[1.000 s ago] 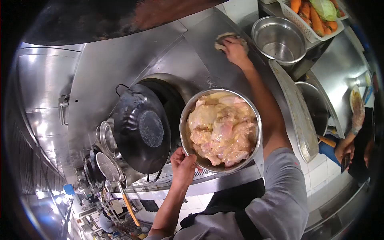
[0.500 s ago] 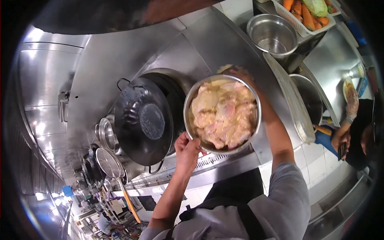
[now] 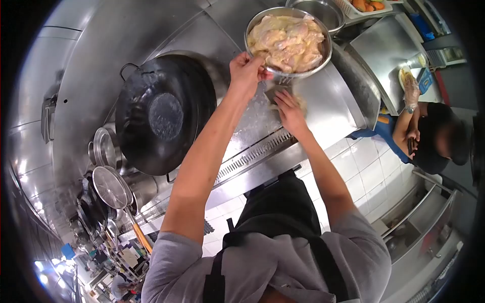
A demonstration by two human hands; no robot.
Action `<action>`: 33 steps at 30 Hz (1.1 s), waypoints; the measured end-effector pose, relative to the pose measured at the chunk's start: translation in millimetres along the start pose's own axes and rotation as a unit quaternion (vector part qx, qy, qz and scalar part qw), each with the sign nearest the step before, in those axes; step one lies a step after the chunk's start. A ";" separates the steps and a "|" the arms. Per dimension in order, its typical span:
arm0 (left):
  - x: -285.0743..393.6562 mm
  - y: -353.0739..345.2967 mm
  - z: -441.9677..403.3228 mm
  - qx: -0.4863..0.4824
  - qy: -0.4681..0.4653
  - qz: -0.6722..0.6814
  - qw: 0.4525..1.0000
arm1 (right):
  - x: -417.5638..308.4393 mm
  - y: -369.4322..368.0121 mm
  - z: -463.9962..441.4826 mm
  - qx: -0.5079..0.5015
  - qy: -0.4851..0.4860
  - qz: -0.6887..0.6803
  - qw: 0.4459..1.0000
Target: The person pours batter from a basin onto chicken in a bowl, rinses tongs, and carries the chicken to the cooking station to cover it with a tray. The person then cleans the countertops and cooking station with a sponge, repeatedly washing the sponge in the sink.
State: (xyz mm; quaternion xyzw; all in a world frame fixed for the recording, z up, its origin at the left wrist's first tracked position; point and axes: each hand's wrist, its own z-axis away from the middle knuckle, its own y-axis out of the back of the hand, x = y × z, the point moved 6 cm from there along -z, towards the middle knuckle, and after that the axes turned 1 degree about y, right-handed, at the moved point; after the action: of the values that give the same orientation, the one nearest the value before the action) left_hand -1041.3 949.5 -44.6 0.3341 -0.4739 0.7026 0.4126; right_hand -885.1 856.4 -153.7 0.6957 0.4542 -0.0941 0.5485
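My left hand (image 3: 246, 76) grips the near-left rim of a steel bowl (image 3: 298, 75) with thumb and fingers. Pieces of raw chicken (image 3: 288, 43) coated in something yellowish fill this bowl, which is at the far side of the steel counter. Just below the bowl, my right hand (image 3: 291, 112) presses on a grey and yellowish cloth (image 3: 278, 94) against the wet metal surface. The cloth's exact kind is hard to make out, being partly under my fingers. To the left of my hands sits a large black wok (image 3: 134, 118) with a whitish patch at its bottom.
Behind the bowl stands another steel pot (image 3: 326, 12), beside a white basket of carrots (image 3: 366, 6). A wire strainer (image 3: 108, 187) with a wooden handle and steel bowls (image 3: 106, 146) are left of the wok. At the right, another person (image 3: 439, 136) works with a gloved hand.
The chicken bowl has moved away from my body to the far side of the counter. My right hand has left the bowl's side and come nearer, onto the counter with the cloth.
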 end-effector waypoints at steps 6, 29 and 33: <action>3.7 5.2 25.3 -0.016 0.036 0.005 0.999 | -8.6 -59.0 -57.3 -0.068 0.053 -0.058 0.995; -137.5 224.2 392.0 0.025 0.238 -0.191 0.952 | -37.4 37.8 98.4 0.062 -0.060 -0.063 0.994; -118.5 239.8 392.1 0.025 0.199 -0.176 0.964 | -104.2 6.3 169.5 -0.001 -0.057 0.028 0.998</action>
State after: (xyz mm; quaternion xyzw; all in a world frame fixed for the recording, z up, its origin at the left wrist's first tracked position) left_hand -1173.8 498.6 -111.7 0.2764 -0.2983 0.6825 0.6073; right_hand -877.6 657.6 -148.4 0.7010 0.4025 -0.1175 0.5768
